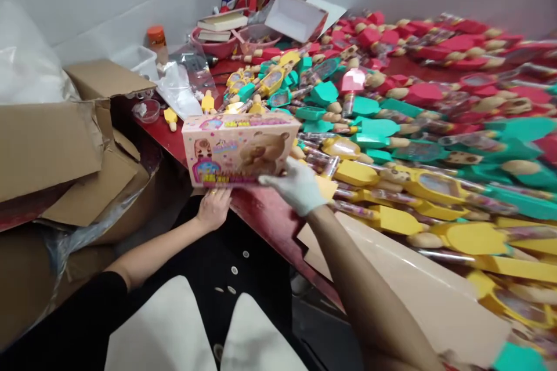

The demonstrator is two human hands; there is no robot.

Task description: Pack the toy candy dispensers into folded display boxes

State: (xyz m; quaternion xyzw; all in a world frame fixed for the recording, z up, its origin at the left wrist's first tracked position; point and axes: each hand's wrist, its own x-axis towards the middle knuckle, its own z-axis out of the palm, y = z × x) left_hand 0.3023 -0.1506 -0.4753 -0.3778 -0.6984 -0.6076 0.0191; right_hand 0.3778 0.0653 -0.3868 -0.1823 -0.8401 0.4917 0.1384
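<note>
A pink printed box (239, 151) with a bear picture stands upright at the table's near edge, its front facing me. My left hand (214, 207), bare, holds the bottom edge from below, with part of its fingers hidden by the box. My right hand (300, 185), in a pale glove, grips the lower right corner, its thumb on the front face. Behind and right of the box lie many yellow toys (357, 173), green toys (376, 127) and red toys (424, 94) with round wooden-coloured ends.
Open cardboard boxes (47, 145) stand at the left. Pink baskets (217, 49) with a white box lid (296, 16) sit at the back. An orange-capped jar (156, 37) is near the wall. Flat pale cardboard (404, 278) lies under my right arm.
</note>
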